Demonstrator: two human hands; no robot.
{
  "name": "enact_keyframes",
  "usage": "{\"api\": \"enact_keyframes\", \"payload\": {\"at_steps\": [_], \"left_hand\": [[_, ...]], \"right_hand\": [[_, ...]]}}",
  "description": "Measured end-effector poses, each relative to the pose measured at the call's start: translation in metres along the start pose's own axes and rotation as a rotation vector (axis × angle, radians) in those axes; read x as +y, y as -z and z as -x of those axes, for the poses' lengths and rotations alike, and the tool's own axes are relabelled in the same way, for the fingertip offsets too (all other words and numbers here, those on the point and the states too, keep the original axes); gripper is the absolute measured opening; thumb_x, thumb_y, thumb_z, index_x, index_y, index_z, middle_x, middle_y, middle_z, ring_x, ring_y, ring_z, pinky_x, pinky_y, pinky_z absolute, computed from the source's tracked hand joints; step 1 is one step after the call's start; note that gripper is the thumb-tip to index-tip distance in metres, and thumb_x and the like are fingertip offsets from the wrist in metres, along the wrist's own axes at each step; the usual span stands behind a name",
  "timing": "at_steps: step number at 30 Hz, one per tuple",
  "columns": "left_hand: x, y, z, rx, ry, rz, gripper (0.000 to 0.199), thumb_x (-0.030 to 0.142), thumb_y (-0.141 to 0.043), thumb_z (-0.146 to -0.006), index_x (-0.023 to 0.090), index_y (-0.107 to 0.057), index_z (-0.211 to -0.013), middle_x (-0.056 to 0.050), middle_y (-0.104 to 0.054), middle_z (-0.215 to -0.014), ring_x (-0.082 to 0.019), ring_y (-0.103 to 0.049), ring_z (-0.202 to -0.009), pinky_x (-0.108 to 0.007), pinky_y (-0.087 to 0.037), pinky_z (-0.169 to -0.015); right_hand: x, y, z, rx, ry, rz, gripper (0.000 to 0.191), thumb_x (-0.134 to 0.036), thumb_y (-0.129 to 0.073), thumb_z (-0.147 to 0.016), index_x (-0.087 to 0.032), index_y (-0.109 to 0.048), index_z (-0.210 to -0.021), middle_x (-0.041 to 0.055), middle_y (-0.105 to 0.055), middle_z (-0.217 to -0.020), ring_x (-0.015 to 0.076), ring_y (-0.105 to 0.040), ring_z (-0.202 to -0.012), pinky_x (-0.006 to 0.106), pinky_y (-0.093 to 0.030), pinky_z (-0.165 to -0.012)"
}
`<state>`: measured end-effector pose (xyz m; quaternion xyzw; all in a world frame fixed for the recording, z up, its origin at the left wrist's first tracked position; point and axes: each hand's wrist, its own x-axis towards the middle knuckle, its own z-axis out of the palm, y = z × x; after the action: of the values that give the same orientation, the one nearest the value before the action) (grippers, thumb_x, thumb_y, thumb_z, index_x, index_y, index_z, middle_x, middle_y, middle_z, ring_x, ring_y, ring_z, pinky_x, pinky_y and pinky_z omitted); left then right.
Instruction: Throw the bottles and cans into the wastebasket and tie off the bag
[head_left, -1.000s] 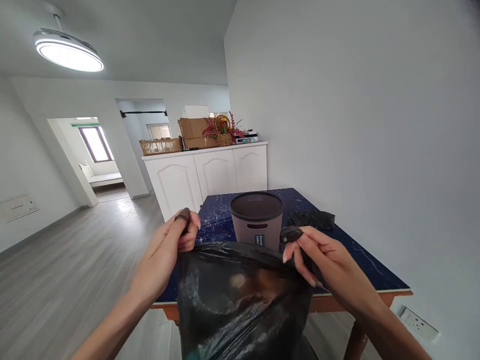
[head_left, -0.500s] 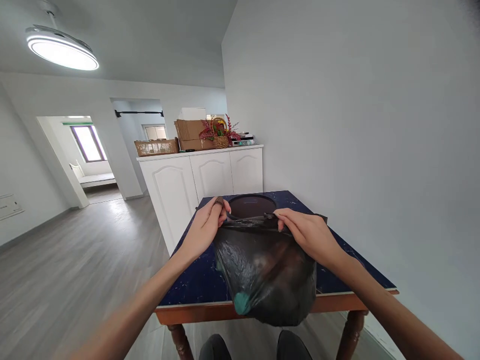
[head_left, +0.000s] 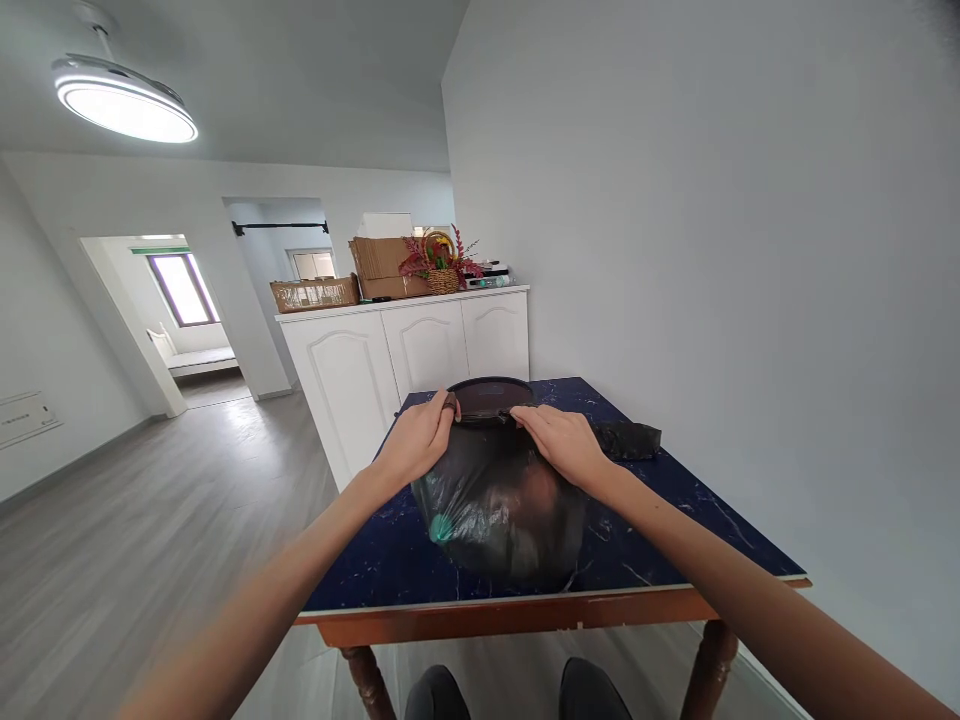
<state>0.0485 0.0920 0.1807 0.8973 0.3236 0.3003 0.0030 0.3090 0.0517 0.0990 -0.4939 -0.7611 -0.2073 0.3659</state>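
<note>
A filled black plastic bag (head_left: 499, 510) rests on the dark blue table (head_left: 675, 530), with a green item showing faintly through its lower left side. Closed around the left part of its top edge is my left hand (head_left: 420, 432). My right hand (head_left: 559, 440) pinches the same edge farther right, so the rim is drawn between the two hands. Just behind the bag is a dark round bin (head_left: 491, 393), whose lower part is hidden. What else the bag contains cannot be made out.
A folded black plastic bundle (head_left: 630, 440) lies at the table's right side, near the wall. Beyond the table stands a white cabinet (head_left: 349, 370) bearing cardboard boxes (head_left: 388, 260) and a basket of flowers (head_left: 441, 275). Grey floor (head_left: 187, 520) extends to the left.
Both hands have moved away from me and closer together. The bag has gone from hanging past the table's front edge to resting on the tabletop, nearer the bin.
</note>
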Motion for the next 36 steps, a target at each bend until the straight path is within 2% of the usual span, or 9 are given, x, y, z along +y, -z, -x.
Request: {"api": "enact_keyframes", "payload": {"at_steps": [9,12,16,21,24,27,29,33,36], "left_hand": [[-0.002,0.000,-0.008,0.094,0.102,0.192,0.028,0.027,-0.028,-0.105,0.023,-0.052,-0.092,0.001,-0.054,-0.071,-0.019,-0.052,-0.063,-0.031,-0.040,-0.066],[0.007,0.000,-0.002,0.096,0.128,0.277,0.031,0.030,-0.024,-0.107,0.024,-0.050,-0.090,0.003,-0.047,-0.067,-0.017,-0.047,-0.060,-0.030,-0.039,-0.063],[0.016,0.001,0.006,0.015,0.141,0.459,0.030,0.032,-0.026,-0.108,0.024,-0.049,-0.091,0.004,-0.043,-0.067,-0.017,-0.043,-0.062,-0.029,-0.037,-0.064],[0.028,0.002,0.012,-0.133,0.060,0.389,0.032,0.029,-0.027,-0.108,0.023,-0.051,-0.088,0.001,-0.051,-0.074,-0.018,-0.050,-0.071,-0.032,-0.042,-0.072],[0.035,0.006,0.015,-0.147,-0.087,0.249,0.032,0.025,-0.029,-0.106,0.022,-0.054,-0.087,-0.006,-0.060,-0.099,-0.022,-0.058,-0.099,-0.037,-0.047,-0.092],[0.042,0.010,0.019,-0.170,-0.179,0.165,0.033,0.024,-0.032,-0.106,0.022,-0.058,-0.087,-0.011,-0.056,-0.129,-0.027,-0.049,-0.130,-0.043,-0.044,-0.111],[0.045,0.013,0.021,-0.174,-0.193,0.129,0.032,0.025,-0.034,-0.107,0.022,-0.060,-0.089,-0.013,-0.051,-0.141,-0.029,-0.045,-0.137,-0.048,-0.043,-0.115],[0.051,0.015,0.021,-0.189,-0.225,0.109,0.030,0.023,-0.036,-0.106,0.022,-0.065,-0.094,-0.012,-0.049,-0.148,-0.031,-0.042,-0.141,-0.054,-0.041,-0.120],[0.058,0.014,0.021,-0.247,-0.287,0.094,0.029,0.020,-0.039,-0.105,0.024,-0.067,-0.097,-0.010,-0.051,-0.149,-0.030,-0.041,-0.144,-0.054,-0.039,-0.122]], "right_hand": [[0.005,0.006,-0.014,0.048,-0.234,-0.356,0.034,-0.041,-0.032,-0.113,-0.021,-0.045,-0.138,0.0038,-0.081,-0.090,0.0224,-0.077,-0.088,0.031,-0.052,-0.077],[0.001,0.014,-0.006,0.091,-0.432,-0.730,0.037,-0.056,-0.046,-0.107,-0.023,-0.053,-0.121,0.0050,-0.082,-0.088,0.0216,-0.075,-0.084,0.030,-0.051,-0.074],[-0.016,0.018,0.000,0.048,-0.574,-1.123,0.046,-0.069,-0.062,-0.093,-0.023,-0.061,-0.094,0.0044,-0.077,-0.078,0.0159,-0.063,-0.060,0.026,-0.041,-0.052],[-0.046,0.005,-0.003,0.108,-0.657,-1.179,0.048,-0.071,-0.059,-0.093,-0.024,-0.060,-0.096,-0.0073,-0.054,-0.057,0.0112,-0.044,-0.043,0.025,-0.031,-0.044],[-0.061,-0.008,-0.006,0.146,-0.694,-1.163,0.045,-0.067,-0.054,-0.096,-0.023,-0.057,-0.089,-0.0060,-0.051,-0.060,0.0111,-0.043,-0.048,0.025,-0.033,-0.047],[-0.074,-0.013,-0.006,0.147,-0.697,-1.142,0.036,-0.057,-0.050,-0.099,-0.023,-0.060,-0.091,-0.0010,-0.058,-0.072,0.0147,-0.053,-0.062,0.026,-0.043,-0.056],[-0.083,-0.012,-0.003,0.102,-0.648,-1.158,0.027,-0.045,-0.053,-0.097,-0.023,-0.064,-0.109,0.0028,-0.067,-0.088,0.0185,-0.063,-0.080,0.029,-0.053,-0.070],[-0.100,-0.011,0.003,-0.099,-0.357,-1.124,0.055,-0.028,-0.064,-0.089,-0.026,-0.053,-0.143,0.0056,-0.070,-0.121,0.0221,-0.067,-0.109,0.035,-0.057,-0.094],[-0.110,-0.021,0.004,-0.080,-0.184,-0.847,0.050,-0.027,-0.059,-0.094,-0.024,-0.052,-0.144,0.0086,-0.069,-0.129,0.0220,-0.068,-0.115,0.035,-0.058,-0.097]]}}
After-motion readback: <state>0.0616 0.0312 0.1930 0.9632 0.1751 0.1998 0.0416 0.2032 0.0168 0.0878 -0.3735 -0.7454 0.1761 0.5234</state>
